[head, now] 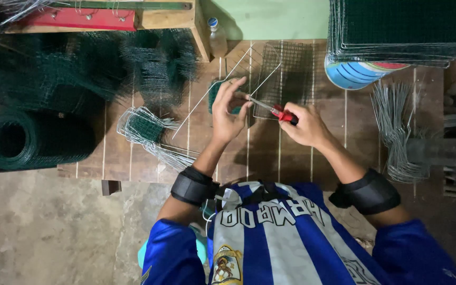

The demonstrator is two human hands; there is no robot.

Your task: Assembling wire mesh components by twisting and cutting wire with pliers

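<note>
My left hand (228,110) pinches a thin bent metal wire (215,89) over the wooden workbench (133,158), fingers closed around the wire near its bend. Close beside it, my right hand (304,125) grips red-handled pliers (275,110) whose jaws point left at the wire by my left fingertips. Under both hands lies a flat grey wire mesh panel (291,68). A small green mesh piece (215,97) sits partly hidden behind my left hand.
Green mesh rolls (32,140) and loose green mesh (154,63) crowd the left. A wire bundle (149,132) lies left of my hand; cut wires (397,132) lie right. Stacked mesh panels (402,26) rest over a blue bowl (354,74). A plastic bottle (216,37) stands behind.
</note>
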